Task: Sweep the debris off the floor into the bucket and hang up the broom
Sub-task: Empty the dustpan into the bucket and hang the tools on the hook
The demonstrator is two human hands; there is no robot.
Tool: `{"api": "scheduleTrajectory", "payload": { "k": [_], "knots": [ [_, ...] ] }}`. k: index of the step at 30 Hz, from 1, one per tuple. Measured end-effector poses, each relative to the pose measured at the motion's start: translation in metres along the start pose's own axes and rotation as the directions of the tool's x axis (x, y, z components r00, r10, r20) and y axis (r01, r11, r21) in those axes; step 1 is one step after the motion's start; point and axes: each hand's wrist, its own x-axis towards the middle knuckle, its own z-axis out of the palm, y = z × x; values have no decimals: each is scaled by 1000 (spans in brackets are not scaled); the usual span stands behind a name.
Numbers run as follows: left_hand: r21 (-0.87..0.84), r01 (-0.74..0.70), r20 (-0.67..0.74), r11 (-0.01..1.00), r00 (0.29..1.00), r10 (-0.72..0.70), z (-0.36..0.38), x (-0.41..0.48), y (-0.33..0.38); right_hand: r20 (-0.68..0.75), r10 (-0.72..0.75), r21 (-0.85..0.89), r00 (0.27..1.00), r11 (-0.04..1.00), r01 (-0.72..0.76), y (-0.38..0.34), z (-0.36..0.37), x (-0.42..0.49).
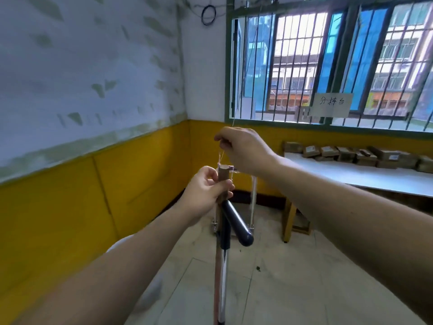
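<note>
Two hands hold the broom handle and its hanging string in the corner of the room.

The brown wooden broom handle (223, 178) stands upright in the middle of the view, its flat top end at the height of the hands, in front of the yellow lower wall (145, 181). The left hand (206, 191) is closed around the handle just under the top, with the fingers curled and pressed together. A thin string (221, 157) goes up from the top of the handle, and the right hand (243, 150) pinches it between thumb and finger just above. Just beside the broom stands a chrome pole with a dark blue-black grip (236, 222), slanting toward the camera. On the tiled floor (293, 277) lies a small dark piece of debris (258, 268). At the right a white table (375, 177) carries brown parcels (351, 154), under a barred window (328, 64).
</note>
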Motion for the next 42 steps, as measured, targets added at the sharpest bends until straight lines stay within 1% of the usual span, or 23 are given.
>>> {"api": "scheduleTrajectory", "payload": {
  "k": [3,5,6,8,12,14,17,19,21,23,24,29,33,38,42],
  "knots": [
    [47,-7,-69,999,998,10,-28,4,-4,45,-114,-116,992,986,118,-7,24,24],
    [57,2,-126,998,992,5,-46,7,-7,62,-138,-93,989,985,143,-11,39,41],
    [61,7,-155,998,988,3,-55,9,-7,61,-129,-43,990,990,131,-13,47,50],
    [61,14,-202,998,979,-2,-72,16,-9,64,-90,112,994,990,83,-19,63,67],
    [131,79,-304,988,952,-35,-106,32,-14,122,-91,390,988,920,37,-30,95,100],
    [132,102,-353,986,934,-50,-123,40,-16,137,-105,476,985,879,27,-34,111,117],
    [127,134,-421,983,905,-69,-148,43,-17,157,-125,558,980,829,16,-46,134,140],
    [106,141,-457,984,886,-78,-164,39,-18,222,-136,642,966,765,-40,-58,148,150],
    [90,147,-496,985,864,-83,-180,32,-18,297,-149,724,943,679,-121,-74,159,157],
    [95,153,-535,984,841,-79,-199,22,-20,347,-183,769,920,617,-167,-93,168,161],
    [95,154,-552,984,830,-77,-208,15,-21,358,-210,780,910,602,-168,-105,172,163],
    [102,142,-629,985,776,-47,-258,-20,-24,366,-324,804,872,582,-121,-175,180,168],
    [104,134,-662,986,749,-32,-294,-54,-16,332,-389,840,859,536,-82,-241,181,167],
    [75,76,-713,994,701,0,-348,-109,4,284,-506,859,815,511,18,-334,183,161],
    [63,89,-757,994,653,-11,-393,-155,10,220,-516,876,828,478,65,-394,195,158]
  ]
}}
